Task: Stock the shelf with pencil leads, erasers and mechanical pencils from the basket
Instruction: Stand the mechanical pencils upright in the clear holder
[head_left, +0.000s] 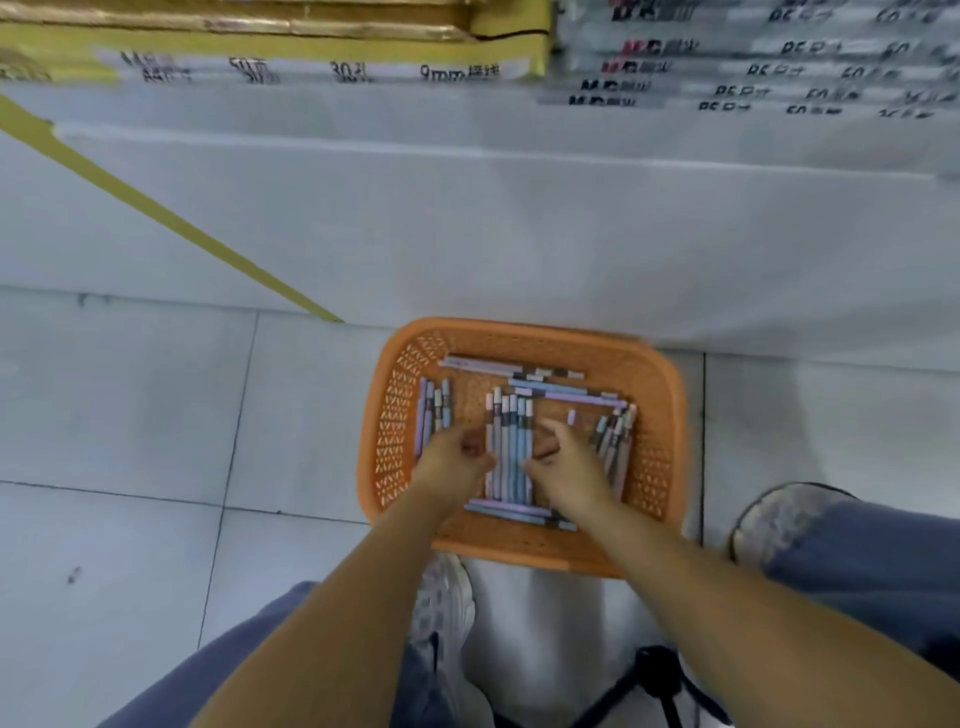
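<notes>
far above the orange basket (519, 330), a white label strip (311, 70) on the yellow pack (511, 26) reads "50", "30" and "9mm", each followed by blurred characters. up and right of the basket, the print on the stacked grey packs (753, 67) is too blurred to read.

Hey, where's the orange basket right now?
Head view, lower centre: the orange basket sits on the tiled floor by the white shelf base, with the left hand and right hand gripping pencils inside it.
</notes>
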